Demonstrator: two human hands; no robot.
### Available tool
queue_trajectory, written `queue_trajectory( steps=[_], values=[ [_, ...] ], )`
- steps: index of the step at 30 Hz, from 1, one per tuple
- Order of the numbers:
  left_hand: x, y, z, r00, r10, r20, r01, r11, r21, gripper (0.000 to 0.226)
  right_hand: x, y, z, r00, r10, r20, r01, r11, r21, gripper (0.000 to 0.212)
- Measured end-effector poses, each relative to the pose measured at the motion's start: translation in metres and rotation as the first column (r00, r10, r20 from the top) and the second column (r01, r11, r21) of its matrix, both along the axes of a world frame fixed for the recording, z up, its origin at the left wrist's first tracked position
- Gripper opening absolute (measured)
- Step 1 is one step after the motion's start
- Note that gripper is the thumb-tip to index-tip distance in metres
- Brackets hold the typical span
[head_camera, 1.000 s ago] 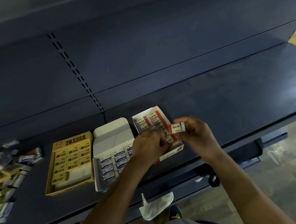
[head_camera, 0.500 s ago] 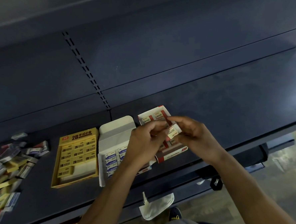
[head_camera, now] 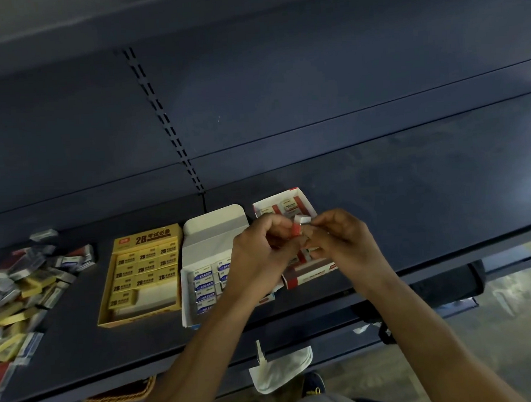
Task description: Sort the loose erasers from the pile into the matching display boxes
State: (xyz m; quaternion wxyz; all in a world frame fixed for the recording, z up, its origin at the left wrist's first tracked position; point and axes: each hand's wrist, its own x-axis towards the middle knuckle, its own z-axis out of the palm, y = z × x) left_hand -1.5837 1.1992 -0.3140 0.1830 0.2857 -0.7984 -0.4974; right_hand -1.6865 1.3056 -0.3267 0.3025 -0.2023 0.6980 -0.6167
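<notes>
The red-and-white eraser [head_camera: 300, 226] is a small block with a red wrapper round its lower part and a bare white end on top; any print on it is too blurred to read. Its long axis stands steeply, leaning a little, with the white end up and toward the far right and the red end down and toward the near left. It is held in the air between the two hands, just above the middle of the red display box [head_camera: 309, 274], not lying in it.

The left hand [head_camera: 261, 257] has its fingers curled, and its grip pinches the red part between thumb and forefinger; the right hand [head_camera: 341, 246] meets it from the right, its grip closed by the fingertips on the white end, the other fingers curled below.

The red display box sits on the dark blue shelf [head_camera: 414, 207]; rows of like erasers show at its far end, the rest hidden under the hands. Just left of it stands a white display box [head_camera: 213, 232] with its flap raised and blue-labelled erasers inside, partly covered by the left forearm; left again is a yellow display box [head_camera: 142, 239] of yellow 2B erasers, with a bare patch at its near right. Well apart, at the far left of the shelf, lies the pile [head_camera: 21, 287] of loose mixed erasers.
</notes>
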Motion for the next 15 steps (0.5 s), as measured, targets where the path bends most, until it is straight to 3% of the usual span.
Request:
queue_trajectory(
  steps=[10, 15],
  values=[
    [0.012, -0.005, -0.006, 0.998, -0.058, 0.002, 0.058, 0.986, -0.157, 0.016, -0.006, -0.005, 0.003, 0.963, 0.209, -0.167, -0.195, 0.976, 0.096, 0.022],
    [0.021, -0.018, -0.028, 0.987, 0.026, 0.156, 0.055, 0.870, -0.490, 0.017, -0.018, -0.004, 0.008, 0.826, 0.436, -0.357, -0.293, 0.873, 0.389, 0.023]
  ],
)
